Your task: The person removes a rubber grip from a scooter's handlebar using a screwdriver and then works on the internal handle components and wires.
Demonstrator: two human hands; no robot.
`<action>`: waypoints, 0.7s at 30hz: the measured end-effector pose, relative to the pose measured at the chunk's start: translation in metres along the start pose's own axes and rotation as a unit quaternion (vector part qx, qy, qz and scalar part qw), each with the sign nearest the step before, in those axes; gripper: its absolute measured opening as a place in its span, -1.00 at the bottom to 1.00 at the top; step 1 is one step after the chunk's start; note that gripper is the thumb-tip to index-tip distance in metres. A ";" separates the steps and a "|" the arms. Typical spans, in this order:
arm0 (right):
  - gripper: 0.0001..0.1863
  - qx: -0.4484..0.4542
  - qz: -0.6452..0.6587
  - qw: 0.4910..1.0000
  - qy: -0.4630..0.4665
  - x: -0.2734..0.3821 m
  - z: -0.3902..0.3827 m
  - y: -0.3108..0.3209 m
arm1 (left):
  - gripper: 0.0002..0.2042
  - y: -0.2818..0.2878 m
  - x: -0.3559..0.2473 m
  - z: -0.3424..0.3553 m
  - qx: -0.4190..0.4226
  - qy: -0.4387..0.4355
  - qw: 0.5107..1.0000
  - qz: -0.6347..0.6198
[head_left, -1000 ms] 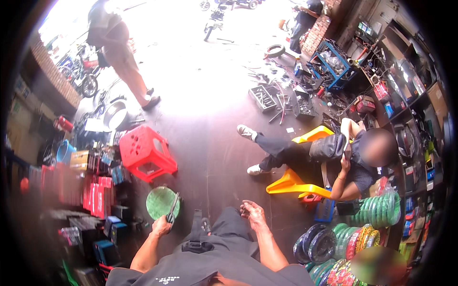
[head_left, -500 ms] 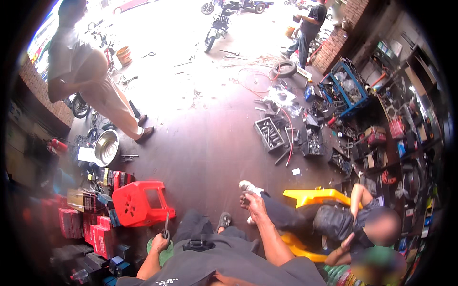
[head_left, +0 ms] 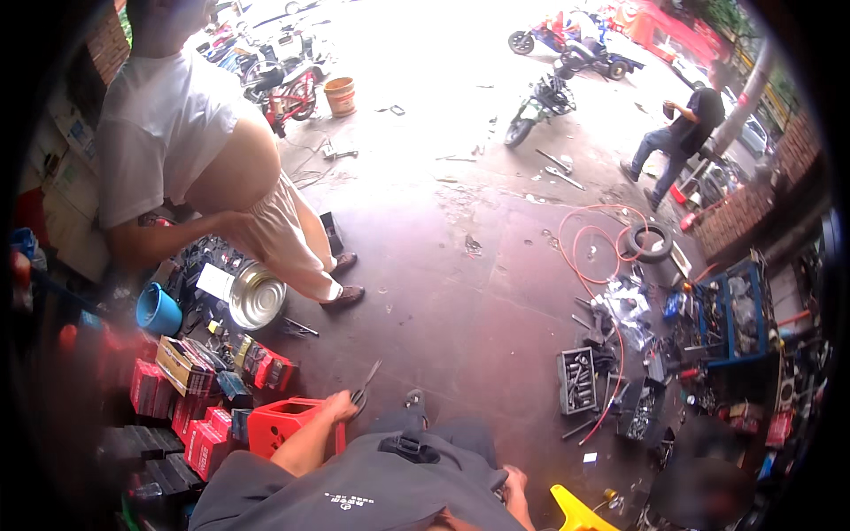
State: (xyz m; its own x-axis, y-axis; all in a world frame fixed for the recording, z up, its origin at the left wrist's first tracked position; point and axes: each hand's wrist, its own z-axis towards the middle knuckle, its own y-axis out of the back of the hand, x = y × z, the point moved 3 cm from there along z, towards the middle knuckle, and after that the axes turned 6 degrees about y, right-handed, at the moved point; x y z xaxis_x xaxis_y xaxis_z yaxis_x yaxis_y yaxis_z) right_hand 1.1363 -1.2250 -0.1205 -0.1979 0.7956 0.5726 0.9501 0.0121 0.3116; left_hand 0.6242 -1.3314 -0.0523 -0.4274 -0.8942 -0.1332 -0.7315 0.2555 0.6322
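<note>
My left hand (head_left: 340, 407) is stretched forward over the red plastic stool (head_left: 282, 423), its fingers closed round the handles of scissors (head_left: 365, 388). The blades point up and away from me. My right hand (head_left: 513, 487) is low beside my right thigh, close to a yellow plastic stool (head_left: 575, 511). Its fingers are mostly hidden, so what it holds, if anything, does not show.
A person in a white shirt (head_left: 168, 133) stands ahead left by a metal basin (head_left: 257, 296) and blue bucket (head_left: 159, 308). Stacked boxes (head_left: 205, 447) are near left. At right lie a socket tray (head_left: 578, 380), red hose (head_left: 618, 354), tire (head_left: 649, 242) and blue rack (head_left: 742, 310).
My view has swung left. My left hand has moved forward with the scissors to above the red stool. My right hand has dropped from in front of me to beside my thigh.
</note>
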 end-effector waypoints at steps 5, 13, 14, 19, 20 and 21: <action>-0.89 0.008 -0.098 0.994 -0.052 0.002 0.053 -0.012 | -0.68 0.119 -0.133 0.079 -0.040 -0.024 0.997 -0.059; -0.94 0.041 0.003 0.999 -0.035 0.231 0.244 -0.107 | -0.67 0.181 -0.212 0.181 -0.033 0.076 0.991 -0.108; -0.97 0.063 0.055 0.996 -0.040 0.316 0.243 -0.139 | -0.64 0.186 -0.212 0.188 -0.038 0.100 0.987 -0.121; -0.70 0.154 -0.074 0.983 0.069 0.601 0.271 -0.315 | -0.63 0.224 -0.245 0.211 -0.030 0.159 0.963 -0.214; -0.66 0.191 -0.098 0.973 0.083 0.640 0.258 -0.369 | -0.62 0.233 -0.254 0.215 -0.037 0.162 0.957 -0.237; -0.63 0.229 -0.120 0.962 0.090 0.663 0.255 -0.424 | -0.61 0.244 -0.262 0.226 -0.046 0.163 0.952 -0.255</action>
State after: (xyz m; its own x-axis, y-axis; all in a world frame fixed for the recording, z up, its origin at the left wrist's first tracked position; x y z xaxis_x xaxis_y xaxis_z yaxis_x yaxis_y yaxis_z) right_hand 0.6637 -0.5484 -0.0663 -0.4241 0.6199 0.6602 0.8702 0.4808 0.1075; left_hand 0.4374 -0.9521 -0.0356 0.1692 -0.9636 -0.2071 -0.7438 -0.2627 0.6147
